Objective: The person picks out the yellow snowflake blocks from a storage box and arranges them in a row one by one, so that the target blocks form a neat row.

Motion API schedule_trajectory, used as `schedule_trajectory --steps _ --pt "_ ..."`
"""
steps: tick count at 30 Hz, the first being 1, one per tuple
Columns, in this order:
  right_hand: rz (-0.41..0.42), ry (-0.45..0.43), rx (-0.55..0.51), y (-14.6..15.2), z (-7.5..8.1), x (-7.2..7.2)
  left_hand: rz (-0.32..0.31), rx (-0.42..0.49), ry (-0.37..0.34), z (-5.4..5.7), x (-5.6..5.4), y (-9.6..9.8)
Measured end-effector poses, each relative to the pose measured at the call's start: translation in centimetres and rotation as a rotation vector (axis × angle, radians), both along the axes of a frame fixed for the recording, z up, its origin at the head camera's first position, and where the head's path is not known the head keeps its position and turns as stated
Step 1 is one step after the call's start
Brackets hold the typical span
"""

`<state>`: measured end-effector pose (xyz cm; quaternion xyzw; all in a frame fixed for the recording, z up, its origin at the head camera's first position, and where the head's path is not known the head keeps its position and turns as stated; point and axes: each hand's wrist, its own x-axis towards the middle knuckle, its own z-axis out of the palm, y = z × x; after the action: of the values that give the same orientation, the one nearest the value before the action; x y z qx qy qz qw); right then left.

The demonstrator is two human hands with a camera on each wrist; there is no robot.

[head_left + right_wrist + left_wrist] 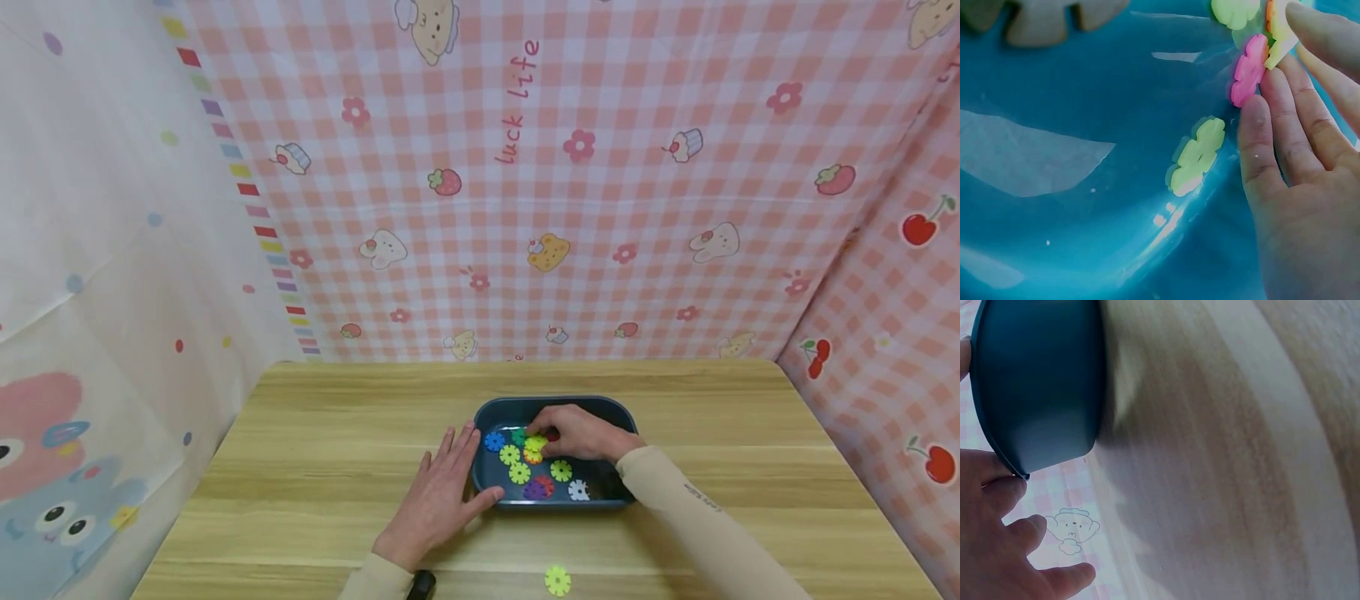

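Note:
A dark blue tray (491, 497) with rounded corners stands on the table and holds several toothed plastic discs. My left hand (438, 496) rests against the tray's left end, its fingers fairly straight and its thumb at the near corner. Inside the tray, my right hand (579, 433) pinches a yellow disc (1282, 34) between thumb and fingers. Close to those fingers lie an orange disc (532, 457), a green disc (518, 436) and a pink-looking disc (1249, 72). A blue disc (494, 442), a purple disc (534, 490) and a white disc (578, 490) are spread around.
Another yellow disc (557, 581) lies on the wooden table (337, 467) in front of the tray. A pink checked cloth (495, 208) hangs behind the table, with patterned cloth at both sides. A dark band (422, 585) shows at the left wrist.

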<state>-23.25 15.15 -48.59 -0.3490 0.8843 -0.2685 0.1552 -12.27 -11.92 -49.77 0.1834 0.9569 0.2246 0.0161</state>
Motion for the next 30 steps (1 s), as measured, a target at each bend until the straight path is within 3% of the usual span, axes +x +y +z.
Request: schedule_trajectory --steps 30 --pt "0.019 -0.018 -0.017 -0.15 0.43 0.11 0.008 -0.003 -0.008 -0.01 0.0 0.06"
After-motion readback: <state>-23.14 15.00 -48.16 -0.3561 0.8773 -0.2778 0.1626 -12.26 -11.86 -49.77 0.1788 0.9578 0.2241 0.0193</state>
